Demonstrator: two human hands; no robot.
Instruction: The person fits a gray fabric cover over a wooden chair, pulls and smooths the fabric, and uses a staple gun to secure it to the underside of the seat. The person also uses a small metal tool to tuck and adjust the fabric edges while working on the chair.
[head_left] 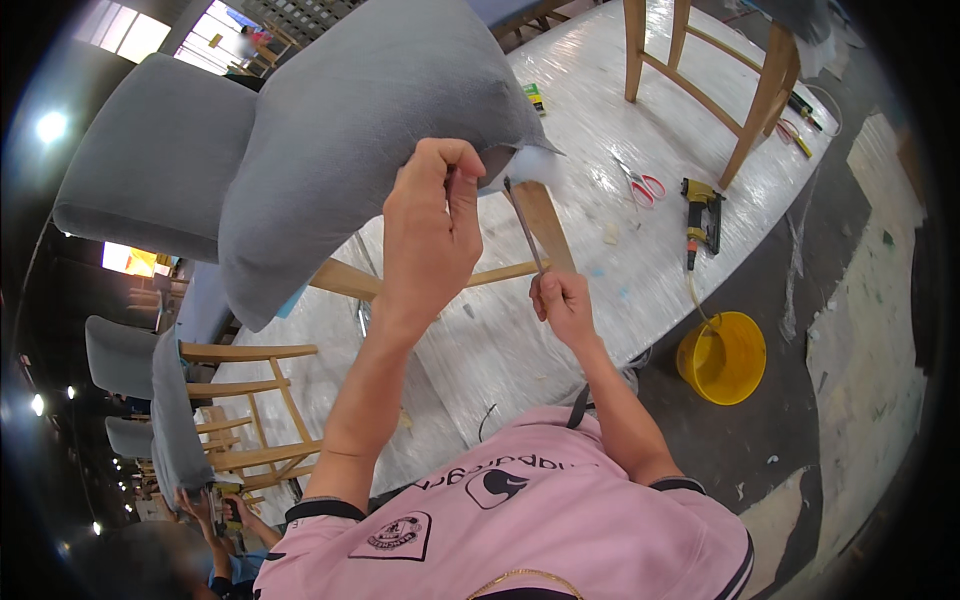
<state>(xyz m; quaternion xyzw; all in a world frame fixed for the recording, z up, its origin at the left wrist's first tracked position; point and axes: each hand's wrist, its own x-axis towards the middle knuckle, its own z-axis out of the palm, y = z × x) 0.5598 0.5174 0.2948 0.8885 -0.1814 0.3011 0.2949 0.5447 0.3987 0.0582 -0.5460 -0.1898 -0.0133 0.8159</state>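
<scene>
A grey upholstered chair [350, 120] lies tipped on the table, its wooden leg [545, 225] pointing toward me. White padding [532, 166] shows where the cover is loose at the seat's near right corner. My left hand [432, 225] is raised in front of the seat edge, thumb and fingers pinched together; whatever is between them is too small to make out. My right hand [563, 303] grips the lower end of a thin dark metal rod [526, 230]. The rod's tip points up toward the padded corner, just beside the leg.
Red-handled scissors [641, 186] and a staple gun [701, 222] with a hose lie on the plastic-covered table [600, 130]. Another wooden-legged chair [690, 75] stands at the far right. A yellow bucket [721, 358] sits on the floor. At left, another person's hands [205, 515] work near more chairs.
</scene>
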